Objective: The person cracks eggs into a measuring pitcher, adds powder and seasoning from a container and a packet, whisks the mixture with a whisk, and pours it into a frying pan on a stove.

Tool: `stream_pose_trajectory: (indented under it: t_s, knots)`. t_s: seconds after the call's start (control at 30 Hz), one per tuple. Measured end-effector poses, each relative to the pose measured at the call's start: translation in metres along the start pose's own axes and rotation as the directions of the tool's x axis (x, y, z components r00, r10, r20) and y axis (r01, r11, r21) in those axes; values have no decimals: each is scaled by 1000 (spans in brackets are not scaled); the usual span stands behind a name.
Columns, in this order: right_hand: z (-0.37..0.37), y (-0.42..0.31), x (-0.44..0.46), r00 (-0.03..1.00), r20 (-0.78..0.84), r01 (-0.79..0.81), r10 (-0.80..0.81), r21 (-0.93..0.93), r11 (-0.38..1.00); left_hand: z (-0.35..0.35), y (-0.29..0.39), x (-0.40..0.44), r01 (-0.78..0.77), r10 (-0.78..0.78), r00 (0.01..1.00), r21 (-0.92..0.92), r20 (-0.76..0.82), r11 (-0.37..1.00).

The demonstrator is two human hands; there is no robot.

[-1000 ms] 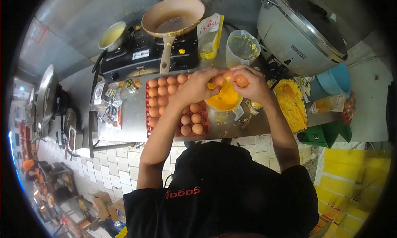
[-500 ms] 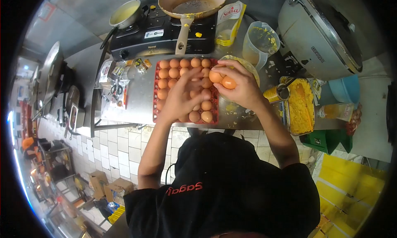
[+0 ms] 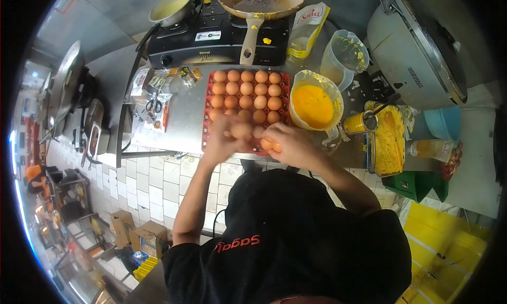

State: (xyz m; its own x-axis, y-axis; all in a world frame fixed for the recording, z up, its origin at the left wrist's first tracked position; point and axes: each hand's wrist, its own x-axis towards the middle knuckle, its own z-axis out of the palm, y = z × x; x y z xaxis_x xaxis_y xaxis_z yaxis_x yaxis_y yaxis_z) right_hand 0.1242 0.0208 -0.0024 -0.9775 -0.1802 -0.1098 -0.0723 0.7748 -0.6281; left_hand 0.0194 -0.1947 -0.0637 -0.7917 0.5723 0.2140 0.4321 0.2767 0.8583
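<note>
Brown eggs fill several rows of a red tray (image 3: 209,139) on the steel counter. Over its front left part is my left hand (image 3: 217,144), blurred, with its fingers closed around an egg (image 3: 241,131). At the tray's front right corner, my right hand (image 3: 293,147) has its fingers wrapped round two eggs (image 3: 271,145). Beaten or loose yellow egg (image 3: 312,106) lies in a clear pitcher (image 3: 338,96) just right of the tray.
Behind the tray is a black stove (image 3: 185,45) with a pan (image 3: 261,0) and small pot (image 3: 170,8). To the right stand an empty-looking jug (image 3: 344,58), a can (image 3: 359,123), a container of yellow food (image 3: 388,140) and a large cooker (image 3: 412,50). Scissors (image 3: 153,105) lie left.
Both hands have come away from the pitcher to the tray's front edge. My left hand, open half a second ago, is now around an egg. My right hand still holds eggs. The view has shifted.
</note>
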Motion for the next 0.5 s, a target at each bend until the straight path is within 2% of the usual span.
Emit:
stream_pose_trajectory:
  t_s: [0.03,0.1,0.13,0.17,0.27,0.33,0.37,0.4,0.43,0.47,0.5]
  knots:
    - [31,12,4,988,-134,74,-78,-32,997,-6,8,4,86,-92,995,-151,-30,985]
    - [64,16,13,988,-90,103,-124,-202,974,-13,20,12,227,-277,959,-444,-51,867]
    - [76,20,15,987,-65,121,-145,-287,950,-12,20,15,240,-299,953,-483,-47,842]
    - [86,28,17,955,-142,230,-261,-203,952,-11,20,17,251,-320,946,-521,-45,816]
    - [81,38,15,960,-57,265,-273,-123,956,-3,32,26,292,-408,913,-679,-13,674]
    - [70,42,10,923,-254,301,-289,8,954,7,47,32,317,-472,881,-783,34,535]
    - [63,45,7,892,-353,326,-283,69,943,11,53,36,347,-472,881,-714,25,609]
    - [47,44,1,952,-292,175,-89,286,942,16,57,39,358,-466,883,-720,54,594]
    - [25,39,-7,977,-190,8,95,479,878,22,60,44,369,-459,885,-726,83,580]
    - [4,36,-15,965,-55,-164,256,637,753,29,63,48,382,-450,886,-730,114,566]
    - [-15,41,-24,937,-56,-123,344,870,477,39,62,53,398,-449,883,-728,138,558]
